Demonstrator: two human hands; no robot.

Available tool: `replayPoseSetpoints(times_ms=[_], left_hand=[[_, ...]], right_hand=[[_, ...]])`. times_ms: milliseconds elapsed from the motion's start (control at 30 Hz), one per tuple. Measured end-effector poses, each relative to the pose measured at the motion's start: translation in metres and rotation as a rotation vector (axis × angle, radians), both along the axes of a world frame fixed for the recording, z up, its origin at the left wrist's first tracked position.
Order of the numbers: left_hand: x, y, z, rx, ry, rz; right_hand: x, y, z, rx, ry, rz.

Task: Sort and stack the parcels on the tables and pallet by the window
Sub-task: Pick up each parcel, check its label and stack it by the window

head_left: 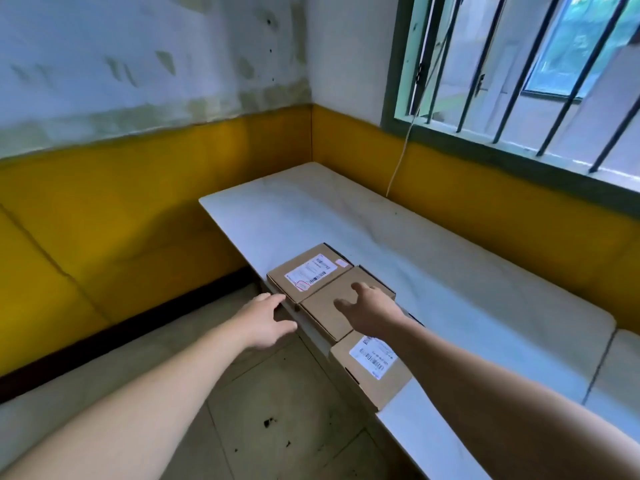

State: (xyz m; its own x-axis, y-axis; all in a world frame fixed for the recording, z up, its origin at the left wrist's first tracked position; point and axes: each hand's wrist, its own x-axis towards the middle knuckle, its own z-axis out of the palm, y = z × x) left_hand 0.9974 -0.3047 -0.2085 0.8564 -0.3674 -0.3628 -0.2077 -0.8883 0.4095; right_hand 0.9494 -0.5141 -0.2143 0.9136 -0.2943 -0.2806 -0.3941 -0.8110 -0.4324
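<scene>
Three parcels [332,310] are made of matt brown cardboard (two bear glossy white paper labels); the table [433,271] is finished smooth, pale and faintly shiny.

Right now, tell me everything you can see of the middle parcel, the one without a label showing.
The middle parcel is a flat brown cardboard box with a plain top and no label in view. It lies flat at the near edge of the white table, packed between the labelled parcel farther along and the nearer labelled parcel. The right hand, fingers spread, is over its top; actual contact is unclear. The left hand is beside the row, off the table edge.
</scene>
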Motion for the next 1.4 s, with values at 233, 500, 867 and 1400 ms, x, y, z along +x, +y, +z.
replayPoseSetpoints(times_ms=[233,500,867,1400], left_hand=[[0.11,-0.005,-0.032,0.037,0.018,-0.158],[0.229,-0.01,-0.066,0.094,0.116,-0.397],[0.295,-0.051,-0.121,0.259,0.152,-0.623],[0.342,-0.075,-0.079,-0.31,0.303,-0.431]], right_hand=[[0.075,0.011,-0.033,0.025,0.033,-0.135],[0.151,0.043,-0.07,0.081,0.145,-0.36],[0.223,0.027,-0.107,-0.119,0.275,-0.325],[0.273,0.017,-0.076,0.416,-0.243,-0.906]])
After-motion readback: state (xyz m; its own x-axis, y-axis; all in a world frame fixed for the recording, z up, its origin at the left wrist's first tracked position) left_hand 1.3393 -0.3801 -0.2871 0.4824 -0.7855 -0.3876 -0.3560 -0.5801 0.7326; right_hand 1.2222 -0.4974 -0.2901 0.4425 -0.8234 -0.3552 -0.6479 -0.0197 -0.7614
